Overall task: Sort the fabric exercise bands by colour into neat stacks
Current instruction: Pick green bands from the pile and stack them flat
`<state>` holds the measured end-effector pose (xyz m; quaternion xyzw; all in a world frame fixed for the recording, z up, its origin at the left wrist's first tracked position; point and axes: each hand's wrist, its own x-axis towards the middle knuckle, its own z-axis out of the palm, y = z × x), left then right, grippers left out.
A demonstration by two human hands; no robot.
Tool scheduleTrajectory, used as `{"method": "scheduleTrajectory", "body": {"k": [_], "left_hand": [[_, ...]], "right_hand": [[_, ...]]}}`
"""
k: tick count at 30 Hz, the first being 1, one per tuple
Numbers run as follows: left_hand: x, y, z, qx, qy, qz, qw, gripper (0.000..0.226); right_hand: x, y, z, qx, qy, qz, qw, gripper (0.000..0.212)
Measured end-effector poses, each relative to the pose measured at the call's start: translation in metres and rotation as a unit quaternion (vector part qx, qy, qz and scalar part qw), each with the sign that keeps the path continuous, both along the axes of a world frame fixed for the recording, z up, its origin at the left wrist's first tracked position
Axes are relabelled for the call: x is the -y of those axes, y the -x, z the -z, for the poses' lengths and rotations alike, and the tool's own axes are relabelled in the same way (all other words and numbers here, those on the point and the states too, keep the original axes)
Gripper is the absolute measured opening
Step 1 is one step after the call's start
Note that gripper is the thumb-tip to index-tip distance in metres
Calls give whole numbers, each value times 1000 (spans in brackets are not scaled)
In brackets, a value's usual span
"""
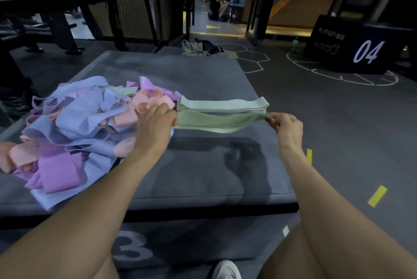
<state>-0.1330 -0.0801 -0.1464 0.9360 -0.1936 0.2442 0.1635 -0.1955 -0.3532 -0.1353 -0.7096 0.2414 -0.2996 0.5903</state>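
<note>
A loose green band (214,123) is stretched flat just above the grey soft box (203,179). My left hand (155,121) grips its left end and my right hand (285,123) pinches its right end. Right behind it lies a neat stack of green bands (222,105). To the left spreads a jumbled heap of bands: lavender-blue (81,118), peach (149,100) and pink-purple (58,172) ones tangled together, with a green band (125,91) showing at the heap's far side.
The box's front edge is near my knees; a lower box marked 3 (132,248) sits below it. A black plyo box marked 04 (352,46) stands far right on the gym floor. Bags (203,47) lie beyond the box. A person kneels in the far corridor.
</note>
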Motion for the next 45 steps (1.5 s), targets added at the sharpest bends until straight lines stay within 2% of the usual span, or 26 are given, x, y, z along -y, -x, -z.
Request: {"method": "scheduleTrajectory", "body": {"k": [2,4,5,7,9,12,15,18,21,23,26,29,33,38,41,45], "left_hand": [[5,3,5,-48,-72,20,996,18],[8,4,8,-99,-102,62,988,29],[8,5,8,-127,-86,86,984,33],[8,5,7,-174,-36,125,976,33],[7,7,7,-216,3,141,966,29],[5,8,11,-226,75,97,966,11],[0,6,20,-209,31,35,977,9],[1,12,24,-229,-66,-40,970,18],[6,19,23,-237,-113,-111,959,27],[13,23,21,-242,-119,-146,952,27],[20,21,23,-265,-75,-165,947,35],[20,21,22,-245,-8,-193,950,29],[26,27,13,-210,-42,-146,966,19],[32,4,-12,-141,67,-115,981,3],[34,-17,-29,-113,110,-97,983,3],[43,-66,-47,-124,161,-74,976,8]], "right_hand": [[4,2,7,-56,29,-2,998,28],[8,7,16,-132,116,-10,985,25],[11,8,20,-160,159,-13,974,22],[17,12,25,-196,182,-31,963,14],[21,16,26,-217,185,-42,957,21],[24,17,29,-236,196,-42,951,34],[24,20,32,-258,192,-32,946,44],[21,24,28,-275,180,-20,944,37],[19,27,27,-281,167,-13,945,27],[20,28,27,-287,162,-7,944,23],[19,29,27,-301,145,-1,942,24],[18,29,26,-297,132,2,946,22],[16,27,21,-235,117,19,965,18],[18,10,10,-128,88,43,987,17],[24,-12,2,-97,83,61,990,12],[37,-56,-8,-86,110,58,989,12]]}}
